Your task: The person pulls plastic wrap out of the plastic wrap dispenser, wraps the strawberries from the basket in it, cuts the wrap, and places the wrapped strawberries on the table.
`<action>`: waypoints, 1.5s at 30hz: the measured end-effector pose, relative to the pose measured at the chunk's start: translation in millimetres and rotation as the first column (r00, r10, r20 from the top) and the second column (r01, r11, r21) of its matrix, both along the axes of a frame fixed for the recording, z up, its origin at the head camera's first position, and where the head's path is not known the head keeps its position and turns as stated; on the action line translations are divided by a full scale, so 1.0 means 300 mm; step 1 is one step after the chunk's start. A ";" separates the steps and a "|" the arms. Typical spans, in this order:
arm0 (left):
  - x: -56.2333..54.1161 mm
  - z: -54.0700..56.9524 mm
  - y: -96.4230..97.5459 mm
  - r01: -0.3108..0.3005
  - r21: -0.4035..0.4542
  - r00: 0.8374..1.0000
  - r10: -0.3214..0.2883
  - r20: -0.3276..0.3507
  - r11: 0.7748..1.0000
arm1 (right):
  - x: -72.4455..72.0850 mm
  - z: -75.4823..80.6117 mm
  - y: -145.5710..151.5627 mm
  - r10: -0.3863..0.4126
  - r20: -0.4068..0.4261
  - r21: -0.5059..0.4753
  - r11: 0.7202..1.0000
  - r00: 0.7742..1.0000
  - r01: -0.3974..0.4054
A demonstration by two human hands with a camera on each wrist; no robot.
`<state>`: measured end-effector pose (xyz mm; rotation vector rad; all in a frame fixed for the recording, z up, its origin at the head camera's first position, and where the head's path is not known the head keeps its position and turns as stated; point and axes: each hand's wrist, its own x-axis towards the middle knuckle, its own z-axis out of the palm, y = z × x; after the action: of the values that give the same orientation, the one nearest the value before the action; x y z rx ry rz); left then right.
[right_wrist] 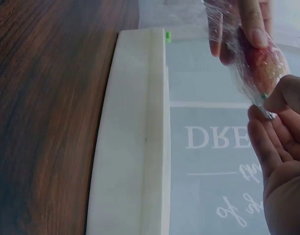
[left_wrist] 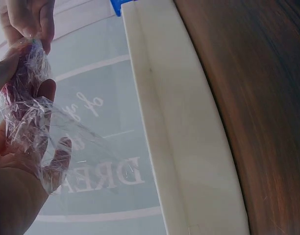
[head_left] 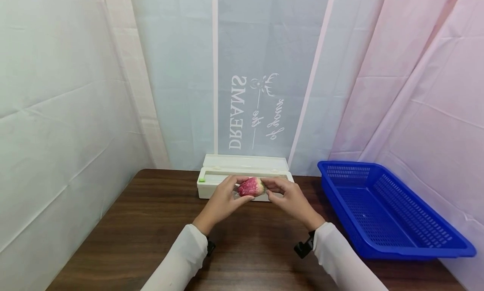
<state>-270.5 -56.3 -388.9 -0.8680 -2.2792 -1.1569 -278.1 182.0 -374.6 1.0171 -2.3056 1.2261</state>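
A pink-red and cream piece of produce (head_left: 251, 187), its exact kind unclear, is wrapped in clear plastic film (left_wrist: 30, 117). My left hand (head_left: 225, 198) holds the wrapped piece between thumb and fingers, with loose film spreading over the fingers in the left wrist view. At the cream-coloured end, my right hand (head_left: 289, 197) pinches a gathered tip of the film between thumb and fingers. Just beyond both hands stands a long white plastic-wrap dispenser (head_left: 206, 191) with its lid (head_left: 245, 161) raised. A green slider (right_wrist: 168, 36) shows at the dispenser's left end.
A blue perforated basket (head_left: 397, 251) sits on the right side of the dark wooden table (head_left: 151, 228). Behind the table hangs a grey cloth (head_left: 272, 43) with mirrored lettering. Pale curtains close in the left and right sides.
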 end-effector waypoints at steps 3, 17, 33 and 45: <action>0.005 0.007 0.001 0.005 0.010 1.000 -0.005 -0.011 1.000 | 0.001 -0.003 -0.011 -0.015 -0.026 -0.006 1.000 1.000 0.015; 0.009 0.016 0.002 0.027 0.038 1.000 -0.028 0.011 0.999 | 0.015 -0.012 -0.045 -0.098 -0.029 0.022 0.995 0.995 0.099; 0.022 0.027 0.011 0.082 0.014 0.996 -0.082 0.016 0.997 | 0.014 -0.027 -0.050 -0.131 -0.035 0.176 0.975 0.991 0.135; 0.010 0.030 0.004 0.056 0.010 0.998 -0.057 0.011 0.998 | 0.014 -0.031 -0.067 -0.092 0.037 0.099 0.991 0.995 0.088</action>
<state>-267.5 -55.0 -380.0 -0.9298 -2.2700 -1.1993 -274.0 161.9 -384.1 0.9158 -2.4363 1.1198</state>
